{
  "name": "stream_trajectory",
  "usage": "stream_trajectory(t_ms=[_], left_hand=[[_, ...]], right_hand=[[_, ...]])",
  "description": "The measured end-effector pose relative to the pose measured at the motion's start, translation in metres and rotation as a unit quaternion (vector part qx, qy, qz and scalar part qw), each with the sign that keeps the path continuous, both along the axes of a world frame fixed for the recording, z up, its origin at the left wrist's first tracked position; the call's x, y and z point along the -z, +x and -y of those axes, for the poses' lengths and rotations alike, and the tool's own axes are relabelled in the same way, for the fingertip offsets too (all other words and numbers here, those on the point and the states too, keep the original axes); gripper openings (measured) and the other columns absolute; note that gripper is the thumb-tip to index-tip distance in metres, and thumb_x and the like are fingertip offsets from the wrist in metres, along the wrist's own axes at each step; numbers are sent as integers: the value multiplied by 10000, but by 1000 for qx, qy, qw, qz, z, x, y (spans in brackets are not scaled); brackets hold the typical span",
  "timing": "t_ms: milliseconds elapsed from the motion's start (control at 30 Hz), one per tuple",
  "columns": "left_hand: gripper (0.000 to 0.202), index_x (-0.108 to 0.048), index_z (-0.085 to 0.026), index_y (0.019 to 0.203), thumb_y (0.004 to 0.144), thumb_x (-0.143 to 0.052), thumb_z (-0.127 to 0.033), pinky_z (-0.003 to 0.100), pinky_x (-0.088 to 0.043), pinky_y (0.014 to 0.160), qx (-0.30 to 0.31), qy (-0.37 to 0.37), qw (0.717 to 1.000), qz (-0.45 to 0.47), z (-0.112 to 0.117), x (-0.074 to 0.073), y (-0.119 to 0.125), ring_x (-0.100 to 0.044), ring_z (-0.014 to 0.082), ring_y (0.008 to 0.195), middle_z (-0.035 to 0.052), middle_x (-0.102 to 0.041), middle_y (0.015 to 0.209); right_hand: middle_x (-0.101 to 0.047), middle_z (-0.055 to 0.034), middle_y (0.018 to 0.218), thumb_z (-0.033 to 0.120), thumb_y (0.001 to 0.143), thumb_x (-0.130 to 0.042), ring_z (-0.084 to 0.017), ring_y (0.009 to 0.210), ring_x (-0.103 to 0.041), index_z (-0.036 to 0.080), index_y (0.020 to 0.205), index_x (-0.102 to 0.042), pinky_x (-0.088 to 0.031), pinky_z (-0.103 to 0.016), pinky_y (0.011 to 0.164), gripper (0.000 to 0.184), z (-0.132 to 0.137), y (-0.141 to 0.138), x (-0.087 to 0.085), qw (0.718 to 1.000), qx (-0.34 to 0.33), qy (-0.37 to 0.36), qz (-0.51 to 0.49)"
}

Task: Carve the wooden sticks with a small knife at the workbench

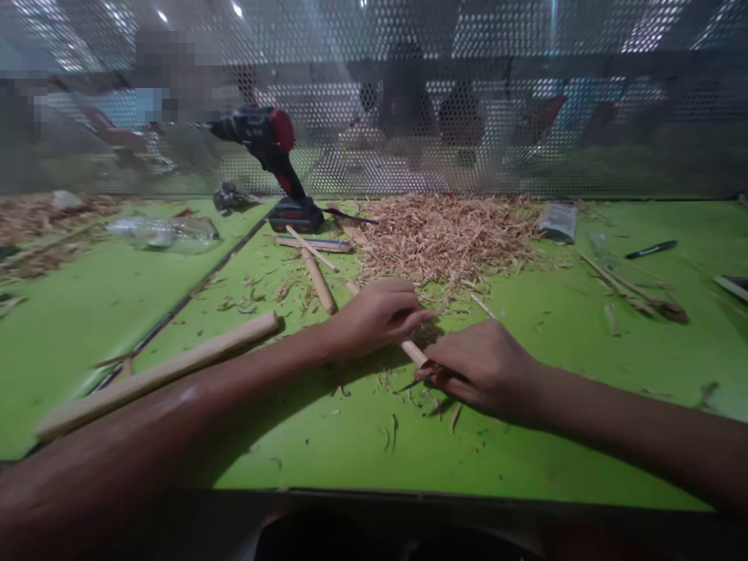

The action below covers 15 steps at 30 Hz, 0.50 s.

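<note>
My left hand [386,313] is closed around a pale round wooden stick [414,353], whose far end shows past the knuckles. At the stick's near end, my right hand [488,368] is also closed, with its fingers bent against the wood. A small dark pointed piece shows under the right fingertips; I cannot make out whether it is a blade. A thin pale rod [482,305] shows just beyond the right hand, and I cannot tell whether that hand holds it. Thin wood shavings [391,428] lie on the green table [362,467] beneath both hands.
A cordless drill [280,167] stands on its battery at the back. Beside it lie a shorter wooden stick [317,282] and a heap of shavings [449,238]. A thick wooden rod [164,374] rests along my left forearm. Rightward is a black pen [651,249]. Perforated metal mesh [362,148] closes the back.
</note>
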<state>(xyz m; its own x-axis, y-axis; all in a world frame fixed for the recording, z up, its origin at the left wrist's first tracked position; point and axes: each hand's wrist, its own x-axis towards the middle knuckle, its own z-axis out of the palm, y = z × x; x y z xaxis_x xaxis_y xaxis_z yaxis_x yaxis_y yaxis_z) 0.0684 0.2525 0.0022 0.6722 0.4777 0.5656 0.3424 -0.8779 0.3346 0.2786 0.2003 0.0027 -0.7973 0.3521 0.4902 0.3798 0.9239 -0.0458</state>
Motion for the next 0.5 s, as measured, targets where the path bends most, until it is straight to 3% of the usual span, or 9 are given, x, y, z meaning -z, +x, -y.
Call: stream_trajectory(t_ms=[67, 167, 267, 400, 500], left_hand=[[357, -576, -151, 653, 983, -530, -279, 251, -366, 584, 4, -44, 999, -16, 2, -1, 2, -471, 114, 600, 2, -545, 617], [352, -604, -145, 665, 980, -526, -282, 251, -365, 587, 2, -74, 996, -51, 3, 0, 3, -470, 107, 576, -5, -558, 607], [325, -623, -143, 681, 967, -523, -259, 244, -356, 577, -8, -104, 992, -71, 2, 2, 2, -471, 103, 561, -7, -571, 605], [341, -590, -155, 648, 960, -510, -265, 244, -323, 561, -15, -104, 991, -80, 0, 1, 0, -450, 102, 541, -13, -551, 587], [350, -570, -159, 641, 965, -499, -272, 249, -331, 580, -8, -97, 991, -92, 0, 0, 0, -457, 107, 560, -9, -544, 599]], right_hand=[[-613, 12, 622, 285, 1020, -493, -99, 494, -459, 160, 759, -627, -304, -251, 497, 318, 1, -4, 0, 1000, -17, -18, 18], [-636, -4, 707, 347, 1033, -474, -108, 561, -500, 145, 856, -648, -362, -242, 538, 320, 1, -6, -5, 991, -47, -101, 73], [-633, -16, 772, 348, 1042, -447, -112, 601, -497, 134, 932, -643, -382, -243, 565, 310, 0, -1, -14, 980, -36, -153, 124], [-557, 22, 704, 173, 1029, -400, -105, 536, -403, 142, 928, -615, -289, -239, 497, 240, -3, 11, -18, 984, -22, -84, 159], [-528, 28, 695, 126, 1004, -407, -108, 537, -378, 145, 908, -592, -248, -251, 488, 210, -4, 15, -17, 987, -40, -11, 156]])
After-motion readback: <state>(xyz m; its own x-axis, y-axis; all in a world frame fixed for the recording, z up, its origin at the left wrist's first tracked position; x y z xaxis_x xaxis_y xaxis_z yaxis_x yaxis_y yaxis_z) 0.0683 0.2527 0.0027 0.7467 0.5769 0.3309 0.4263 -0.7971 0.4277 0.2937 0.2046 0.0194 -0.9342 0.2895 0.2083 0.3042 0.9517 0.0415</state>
